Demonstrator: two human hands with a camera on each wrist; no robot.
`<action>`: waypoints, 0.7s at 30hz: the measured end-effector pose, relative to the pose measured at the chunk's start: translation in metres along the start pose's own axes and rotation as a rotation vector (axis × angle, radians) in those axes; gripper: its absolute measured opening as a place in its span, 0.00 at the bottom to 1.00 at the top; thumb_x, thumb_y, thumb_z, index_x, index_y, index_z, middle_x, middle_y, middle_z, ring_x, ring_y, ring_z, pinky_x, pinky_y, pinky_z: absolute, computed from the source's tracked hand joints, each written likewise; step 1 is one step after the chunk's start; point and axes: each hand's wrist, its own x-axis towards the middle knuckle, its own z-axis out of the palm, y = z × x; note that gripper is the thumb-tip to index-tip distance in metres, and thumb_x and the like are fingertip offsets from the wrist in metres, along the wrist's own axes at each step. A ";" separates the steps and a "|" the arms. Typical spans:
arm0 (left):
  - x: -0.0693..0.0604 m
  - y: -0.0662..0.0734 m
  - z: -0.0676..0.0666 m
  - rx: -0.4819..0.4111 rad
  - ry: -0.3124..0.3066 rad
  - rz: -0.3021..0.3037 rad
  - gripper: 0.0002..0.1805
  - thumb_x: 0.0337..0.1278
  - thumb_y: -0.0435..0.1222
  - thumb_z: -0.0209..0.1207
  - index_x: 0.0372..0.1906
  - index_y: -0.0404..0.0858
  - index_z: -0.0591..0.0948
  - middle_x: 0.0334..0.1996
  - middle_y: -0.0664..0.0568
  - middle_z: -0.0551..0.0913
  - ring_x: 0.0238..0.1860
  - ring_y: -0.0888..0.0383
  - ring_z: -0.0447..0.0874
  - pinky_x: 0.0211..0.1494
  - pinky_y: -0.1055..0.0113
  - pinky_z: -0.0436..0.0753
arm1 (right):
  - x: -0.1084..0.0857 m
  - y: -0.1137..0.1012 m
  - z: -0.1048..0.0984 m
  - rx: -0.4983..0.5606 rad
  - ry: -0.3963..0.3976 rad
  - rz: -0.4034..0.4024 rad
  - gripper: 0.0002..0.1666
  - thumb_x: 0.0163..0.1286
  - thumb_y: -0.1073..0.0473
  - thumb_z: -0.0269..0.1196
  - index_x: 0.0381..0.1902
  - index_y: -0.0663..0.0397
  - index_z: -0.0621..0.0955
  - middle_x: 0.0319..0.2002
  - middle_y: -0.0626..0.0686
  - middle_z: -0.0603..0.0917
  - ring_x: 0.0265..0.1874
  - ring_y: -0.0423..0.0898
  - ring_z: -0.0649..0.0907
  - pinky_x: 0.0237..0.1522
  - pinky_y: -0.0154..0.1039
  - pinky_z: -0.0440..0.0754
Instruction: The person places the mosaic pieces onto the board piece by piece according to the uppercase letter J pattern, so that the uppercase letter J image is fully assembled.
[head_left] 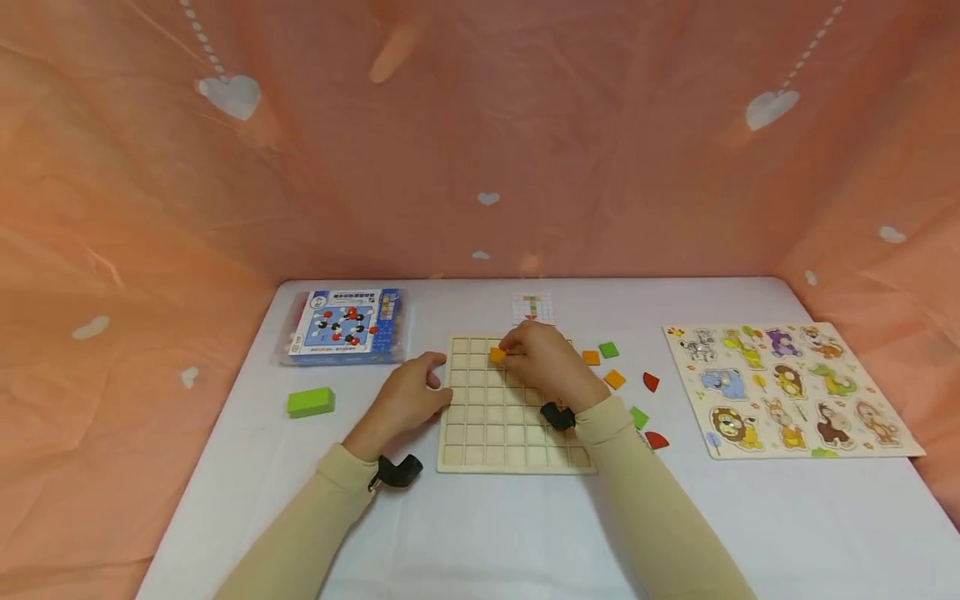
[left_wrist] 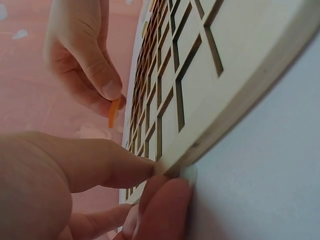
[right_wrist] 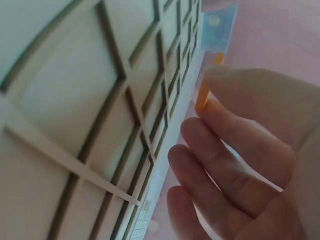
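My right hand point(head_left: 546, 360) pinches an orange square tile point(head_left: 497, 355) between thumb and fingertips, above the upper part of a wooden grid board point(head_left: 476, 414). Seen from the right wrist, the tile point(right_wrist: 204, 92) is edge-on and apart from the board point(right_wrist: 60, 85); the other fingers curl loosely below. My left hand point(head_left: 405, 400) grips the board's left edge. In the left wrist view the thumb of this hand point(left_wrist: 100, 165) lies at the board's rim point(left_wrist: 215, 135), and the fingers are against its side. The right hand hides part of the board's upper right.
Loose green point(head_left: 608, 350), orange point(head_left: 615, 379) and red point(head_left: 651, 382) pieces lie right of the board. Behind it is a small pattern card point(head_left: 532, 307). A boxed molecule set point(head_left: 345, 327) and green block point(head_left: 311, 402) stand left; an animal puzzle point(head_left: 795, 392) lies far right.
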 end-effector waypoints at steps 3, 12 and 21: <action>0.000 0.000 0.002 0.007 0.002 0.004 0.36 0.65 0.36 0.68 0.76 0.35 0.74 0.44 0.46 0.84 0.24 0.59 0.84 0.43 0.64 0.78 | 0.000 0.002 0.002 -0.022 0.008 0.004 0.15 0.75 0.54 0.72 0.53 0.57 0.91 0.50 0.54 0.90 0.50 0.51 0.88 0.57 0.50 0.88; -0.001 0.002 0.000 0.034 0.022 -0.001 0.36 0.64 0.38 0.69 0.76 0.36 0.74 0.44 0.46 0.84 0.26 0.59 0.83 0.43 0.63 0.76 | 0.003 -0.004 0.008 -0.046 -0.014 0.006 0.13 0.75 0.55 0.71 0.51 0.56 0.91 0.49 0.53 0.89 0.49 0.51 0.88 0.58 0.48 0.87; -0.001 0.001 0.001 0.036 0.019 0.001 0.36 0.65 0.38 0.69 0.76 0.35 0.74 0.44 0.46 0.84 0.25 0.59 0.84 0.43 0.64 0.76 | 0.004 -0.004 0.012 -0.072 -0.016 0.028 0.12 0.75 0.57 0.71 0.51 0.56 0.91 0.50 0.54 0.89 0.50 0.51 0.87 0.59 0.48 0.87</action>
